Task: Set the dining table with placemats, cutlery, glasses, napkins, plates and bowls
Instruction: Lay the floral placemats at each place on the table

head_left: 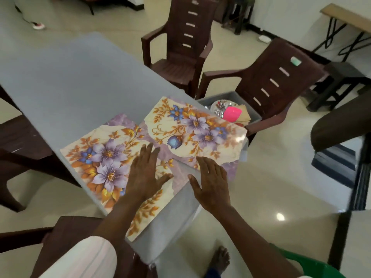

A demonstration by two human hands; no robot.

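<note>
Open tabletop [66,77] leftward; chair [277,85], seemingly bin [216,97], rightward

Two floral placemats lie flat on the grey table [70,81], low in the middle of the frame. The left placemat [96,163] is cream with purple and blue flowers and orange leaves, and slants down toward the bottom edge. The right placemat [197,127] has the same pattern, overlaps the first one's upper end and juts past the table's right edge. Just beyond, a grey bin [256,117] holds a steel plate [220,106], a pink bowl [230,114] and tan napkins [244,113].
</note>
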